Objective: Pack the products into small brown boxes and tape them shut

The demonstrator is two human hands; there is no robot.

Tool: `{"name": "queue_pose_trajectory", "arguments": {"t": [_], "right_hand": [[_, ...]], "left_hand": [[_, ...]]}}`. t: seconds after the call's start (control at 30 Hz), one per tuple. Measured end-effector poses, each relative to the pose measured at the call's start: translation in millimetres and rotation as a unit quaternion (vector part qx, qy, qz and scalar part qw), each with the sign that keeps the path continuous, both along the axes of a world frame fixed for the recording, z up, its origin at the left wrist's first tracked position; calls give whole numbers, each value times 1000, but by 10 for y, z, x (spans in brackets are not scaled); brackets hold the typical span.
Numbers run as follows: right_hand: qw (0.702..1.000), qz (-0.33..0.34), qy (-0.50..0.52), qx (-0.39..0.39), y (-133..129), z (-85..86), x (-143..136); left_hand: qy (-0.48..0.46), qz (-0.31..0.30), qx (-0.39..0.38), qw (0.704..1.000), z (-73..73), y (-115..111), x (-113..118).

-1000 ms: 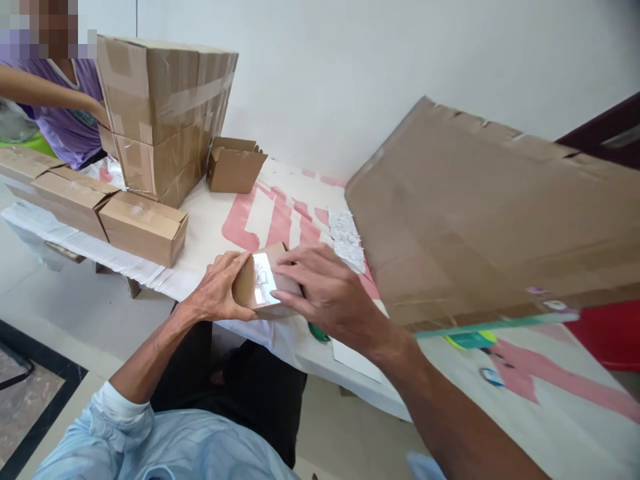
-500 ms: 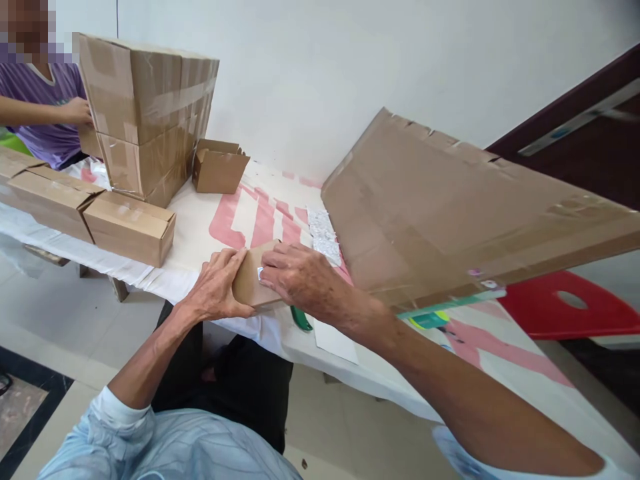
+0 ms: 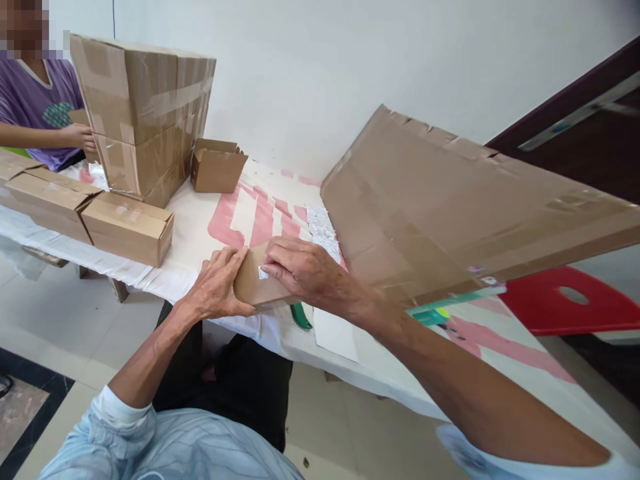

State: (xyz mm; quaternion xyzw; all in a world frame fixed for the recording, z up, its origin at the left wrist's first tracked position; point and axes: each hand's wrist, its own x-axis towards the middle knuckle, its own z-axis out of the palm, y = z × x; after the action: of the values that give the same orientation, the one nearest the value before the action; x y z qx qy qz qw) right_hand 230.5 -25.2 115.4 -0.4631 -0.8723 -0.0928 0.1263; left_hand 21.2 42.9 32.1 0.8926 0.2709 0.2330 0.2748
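A small brown cardboard box (image 3: 249, 283) lies at the table's front edge, partly covered by my hands. My left hand (image 3: 216, 285) grips its left end, thumb on the near side and fingers over the far side. On the box's top is a small white sticker (image 3: 263, 272) with a dark outline. My right hand (image 3: 295, 267) is closed over the right part of the box, its fingertips pinched at the sticker's right edge. Just right of the box, a green curved tool handle (image 3: 301, 316) rests beside a white sheet of paper (image 3: 336, 335).
Taped cartons (image 3: 155, 100) are stacked at the back left. Long closed boxes (image 3: 127, 223) line the left front edge. An open box (image 3: 219, 167) stands behind. A large cardboard panel (image 3: 450, 200) leans at right, near a red stool (image 3: 570, 300). A co-worker's hand (image 3: 79, 137) is at far left.
My right fingers have shifted slightly right and up, so more of the sticker shows. My left hand keeps its hold. The co-worker's hand has moved a little lower.
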Motion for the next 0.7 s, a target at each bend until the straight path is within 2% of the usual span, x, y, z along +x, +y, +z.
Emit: {"name": "queue_pose_trajectory", "arguments": {"t": [0.13,0.33,0.53,0.7], "right_hand": [[996,6,-78,-36,-37,76,-7],[989,-16,-148,-19,-30,93,-49],[977,9,-212,8,-71,96,-95],[971,11,-235,43,-76,22,-31]], "left_hand": [[3,-3,2,1000,25,-3,18],[17,-2,4,1000,82,-12,39],[15,-2,5,1000,47,-8,38],[17,2,5,1000,76,-18,46]]}}
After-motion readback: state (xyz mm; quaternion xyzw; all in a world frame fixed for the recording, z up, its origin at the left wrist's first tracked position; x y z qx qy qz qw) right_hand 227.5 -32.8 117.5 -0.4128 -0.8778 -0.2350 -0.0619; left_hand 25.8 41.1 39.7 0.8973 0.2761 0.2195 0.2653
